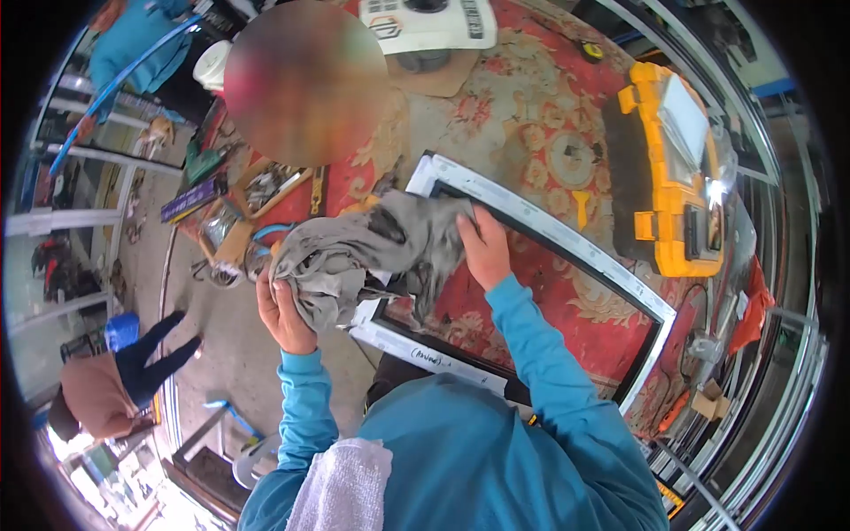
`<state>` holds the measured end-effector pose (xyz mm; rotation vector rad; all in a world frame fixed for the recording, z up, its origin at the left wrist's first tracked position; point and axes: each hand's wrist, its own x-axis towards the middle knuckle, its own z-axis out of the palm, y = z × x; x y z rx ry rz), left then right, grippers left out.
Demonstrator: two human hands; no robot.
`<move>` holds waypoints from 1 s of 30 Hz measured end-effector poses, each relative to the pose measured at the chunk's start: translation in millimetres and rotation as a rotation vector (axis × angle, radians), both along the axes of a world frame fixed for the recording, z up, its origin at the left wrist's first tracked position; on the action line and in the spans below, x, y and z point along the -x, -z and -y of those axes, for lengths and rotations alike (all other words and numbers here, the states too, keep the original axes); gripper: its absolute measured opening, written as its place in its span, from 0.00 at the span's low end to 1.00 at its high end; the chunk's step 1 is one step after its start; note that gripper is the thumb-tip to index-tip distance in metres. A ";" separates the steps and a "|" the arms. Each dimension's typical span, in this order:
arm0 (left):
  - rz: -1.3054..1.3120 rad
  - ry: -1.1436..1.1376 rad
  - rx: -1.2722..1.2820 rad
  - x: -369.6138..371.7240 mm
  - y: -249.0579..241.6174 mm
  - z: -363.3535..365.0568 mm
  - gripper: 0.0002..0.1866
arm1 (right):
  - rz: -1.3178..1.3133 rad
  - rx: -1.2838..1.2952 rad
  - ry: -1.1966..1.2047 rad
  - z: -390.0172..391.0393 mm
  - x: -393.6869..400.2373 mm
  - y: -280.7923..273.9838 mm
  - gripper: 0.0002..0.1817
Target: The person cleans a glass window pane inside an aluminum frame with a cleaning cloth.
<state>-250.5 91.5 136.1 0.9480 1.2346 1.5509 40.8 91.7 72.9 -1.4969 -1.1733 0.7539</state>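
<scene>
A crumpled, dark-stained grey cloth [363, 252] is stretched between my two hands. My left hand [285, 311] is closed around its bunched left end, past the table's edge. My right hand [484, 250] grips the opposite end, thumb and fingers pinched on the fabric. Under the cloth lies a rectangular frame [567, 232] with white film on its outer faces and a black inner edge. Handwriting shows on its near side. The cloth hides the frame's left side, and my right forearm crosses over its opening.
A patterned red carpet [482, 115] covers the table. A yellow toolbox [668, 177] stands at right, a yellow scraper [582, 208] nearby. An open box of hardware [266, 188] sits at left. A tape measure [591, 51] lies far back. Other people [142, 53] are at left.
</scene>
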 end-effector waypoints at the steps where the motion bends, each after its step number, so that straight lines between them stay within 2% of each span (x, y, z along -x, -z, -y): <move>1: -0.043 0.050 -0.003 -9.0 -1.2 -8.3 0.16 | 0.017 -0.003 0.023 -17.3 -6.1 -0.1 0.12; 3: -0.164 0.105 0.019 -24.1 9.1 -26.1 0.15 | 0.371 -0.179 0.164 -43.1 -23.5 1.5 0.12; 4: -0.147 0.130 0.012 -30.6 11.5 -36.5 0.15 | 0.390 -0.180 0.188 -49.1 -37.3 6.5 0.12; 6: -0.419 0.275 0.046 -46.7 15.2 -55.9 0.16 | 0.643 0.039 0.122 -48.0 -66.7 20.1 0.13; 10: -0.204 0.403 0.010 -92.5 12.7 -89.4 0.14 | 0.796 0.156 0.202 8.4 -122.9 -2.6 0.14; 12: -0.126 0.508 0.032 -115.9 13.5 -100.0 0.15 | 0.858 0.078 0.316 45.2 -149.6 -7.1 0.15; 14: -0.183 0.615 -0.167 -149.2 16.4 -112.5 0.17 | 0.952 0.047 0.512 77.5 -176.9 -15.3 0.17; 15: -0.320 0.681 -0.197 -165.1 18.9 -119.4 0.21 | 0.958 0.046 0.529 91.3 -194.5 -9.6 0.17; 16: -0.316 0.695 -0.210 -183.9 28.1 -128.9 0.21 | 0.947 0.226 0.440 106.4 -212.8 5.5 0.19; 17: -0.484 0.845 -0.193 -204.3 44.1 -138.7 0.28 | 0.926 0.404 0.350 118.7 -225.4 20.4 0.22; 18: -0.655 0.989 -0.180 -220.8 60.7 -143.8 0.34 | 0.929 0.401 0.372 128.7 -229.7 33.3 0.22; 19: -0.650 0.999 -0.200 -231.9 81.1 -144.9 0.34 | 0.979 0.504 0.299 138.6 -232.1 45.0 0.26; 20: -1.086 1.140 -0.312 -241.5 103.2 -147.0 0.42 | 1.026 0.608 0.223 144.4 -238.9 49.0 0.30; 21: -1.535 1.242 -0.424 -251.8 114.4 -150.1 0.49 | 0.882 0.688 0.109 143.1 -254.9 45.6 0.38; 22: -1.531 1.241 -0.443 -263.2 115.2 -152.4 0.49 | 0.887 0.686 0.124 141.8 -264.1 41.4 0.38; 24: -1.529 1.370 -0.265 -280.9 116.6 -153.2 0.55 | 0.831 0.764 -0.007 138.7 -265.5 34.2 0.40; 25: -1.482 1.366 -0.326 -283.1 117.3 -153.0 0.53 | 0.839 0.759 -0.028 139.1 -267.6 34.6 0.44; 30: -1.524 1.321 -0.365 -278.2 103.2 -140.4 0.52 | 0.883 0.832 -0.096 132.9 -272.3 37.1 0.44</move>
